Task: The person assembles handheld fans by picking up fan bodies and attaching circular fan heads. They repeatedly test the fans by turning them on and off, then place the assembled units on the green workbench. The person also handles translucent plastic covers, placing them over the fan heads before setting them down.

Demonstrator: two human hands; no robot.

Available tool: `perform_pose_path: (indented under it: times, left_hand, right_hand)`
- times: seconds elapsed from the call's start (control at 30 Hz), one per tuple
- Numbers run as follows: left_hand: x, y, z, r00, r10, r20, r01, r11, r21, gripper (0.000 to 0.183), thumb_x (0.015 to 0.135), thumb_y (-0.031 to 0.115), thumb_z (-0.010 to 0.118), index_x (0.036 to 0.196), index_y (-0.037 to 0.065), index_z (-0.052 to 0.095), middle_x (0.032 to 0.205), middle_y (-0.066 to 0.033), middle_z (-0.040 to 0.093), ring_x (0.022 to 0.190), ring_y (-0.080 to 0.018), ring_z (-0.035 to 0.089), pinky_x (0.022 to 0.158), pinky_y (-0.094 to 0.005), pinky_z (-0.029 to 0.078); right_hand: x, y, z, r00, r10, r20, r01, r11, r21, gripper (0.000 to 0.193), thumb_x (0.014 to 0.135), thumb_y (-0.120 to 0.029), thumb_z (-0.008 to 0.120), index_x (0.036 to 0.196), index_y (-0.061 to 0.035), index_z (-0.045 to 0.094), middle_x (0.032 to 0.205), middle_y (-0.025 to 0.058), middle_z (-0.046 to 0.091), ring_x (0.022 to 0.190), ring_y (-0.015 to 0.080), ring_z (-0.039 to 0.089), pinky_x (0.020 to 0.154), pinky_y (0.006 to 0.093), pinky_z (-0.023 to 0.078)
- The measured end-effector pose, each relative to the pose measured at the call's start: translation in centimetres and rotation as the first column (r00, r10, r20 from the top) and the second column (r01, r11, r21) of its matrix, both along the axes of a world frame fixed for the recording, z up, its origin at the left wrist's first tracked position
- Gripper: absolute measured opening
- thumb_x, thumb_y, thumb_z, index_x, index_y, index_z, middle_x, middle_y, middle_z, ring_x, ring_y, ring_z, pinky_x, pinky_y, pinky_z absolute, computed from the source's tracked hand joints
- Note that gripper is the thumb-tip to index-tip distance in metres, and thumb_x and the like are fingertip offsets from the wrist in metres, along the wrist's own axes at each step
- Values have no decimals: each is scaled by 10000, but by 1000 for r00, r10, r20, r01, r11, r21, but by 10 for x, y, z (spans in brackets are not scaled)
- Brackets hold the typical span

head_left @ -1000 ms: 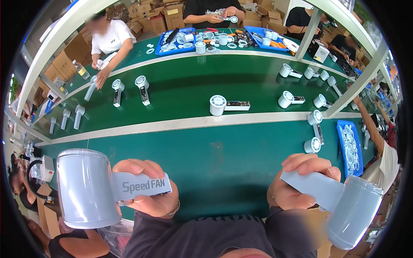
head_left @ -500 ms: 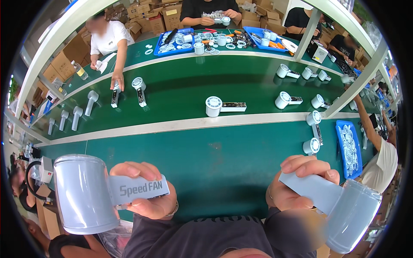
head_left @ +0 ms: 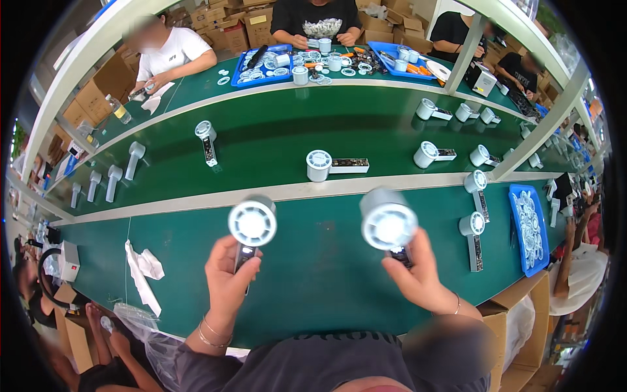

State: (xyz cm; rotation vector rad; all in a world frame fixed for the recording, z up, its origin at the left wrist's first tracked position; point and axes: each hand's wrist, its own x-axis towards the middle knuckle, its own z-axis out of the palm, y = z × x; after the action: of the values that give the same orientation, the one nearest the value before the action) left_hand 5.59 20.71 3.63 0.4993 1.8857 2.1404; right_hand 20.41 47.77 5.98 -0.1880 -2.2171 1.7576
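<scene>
Far left edge: a small white box (head_left: 68, 260) sits at the table's left end, with white rags (head_left: 145, 271) lying just right of it on the green table (head_left: 313, 287).
Near table edge: clear plastic bags (head_left: 140, 323) hang over the rim, left of the person's torso.
Left hand (head_left: 228, 284): closed around the dark handle of a handheld fan (head_left: 251, 225), held upright above the table with its round white grille facing the camera; bracelets at the wrist.
Gap between hands: an open strip of bare green surface, free from the pale dividing strip (head_left: 287, 191) down to the near rim.
Right hand (head_left: 418, 277): closed around the handle of a second handheld fan (head_left: 388, 222), likewise raised, grille toward the camera, level with the first and well apart from it.
Right of right hand: one fan on the table (head_left: 471, 232) lies flat, near but not touching the hand; beyond it a blue tray (head_left: 530, 261) of white round parts reaches the right edge.
Right corner: a cardboard box (head_left: 522, 326) stands below the table edge.
Belt beyond the strip: single fans lie spaced out with clear surface between them, among them a centre fan (head_left: 326, 164).
Far side: other people work at blue bins (head_left: 261, 65) along the back rim.
</scene>
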Motion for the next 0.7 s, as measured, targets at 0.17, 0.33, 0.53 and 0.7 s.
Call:
perform_pose_path:
  times: [0.17, 0.33, 0.53, 0.7]
  left_hand:
    - [0, -22, -60, 988, -138, 71, 154, 915, -374, 379, 747, 2, 694, 1111, -24, 594, 897, -65, 650, 692, -51, 555, 542, -181, 434]
    - [-5, -19, -43, 986, -59, 154, 113, 921, -373, 420, 751, -1, 684, 1151, -46, 565, 938, -71, 640, 692, -71, 565, 549, -200, 441]
    - [32, -4, 38, 820, 492, -290, -344, 831, 437, 278, 796, 83, 613, 1043, -23, 540, 760, -82, 584, 613, -139, 565, 535, -231, 458]
    - [15, -2, 28, 856, -54, -514, -123, 945, -303, 387, 672, 71, 766, 1011, -54, 628, 931, -153, 646, 796, -214, 633, 694, -303, 501]
  right_hand:
    - [13, 15, -64, 757, 190, 625, -6, 959, -283, 537, 835, -83, 614, 1293, -35, 340, 772, 30, 527, 543, 64, 484, 457, 221, 407]
    - [10, 18, -36, 893, 94, 439, -54, 993, -102, 493, 843, -87, 602, 1279, -34, 379, 776, 44, 542, 549, 74, 491, 464, 218, 409]
    - [35, 0, 28, 527, -247, -813, 62, 966, -253, 396, 776, -132, 677, 1079, -38, 440, 844, 57, 531, 689, 169, 544, 608, 286, 482]
    - [24, 4, 38, 982, -19, -190, 92, 919, 384, 483, 809, -129, 608, 1182, 45, 355, 899, 93, 516, 672, 136, 502, 600, 244, 427]
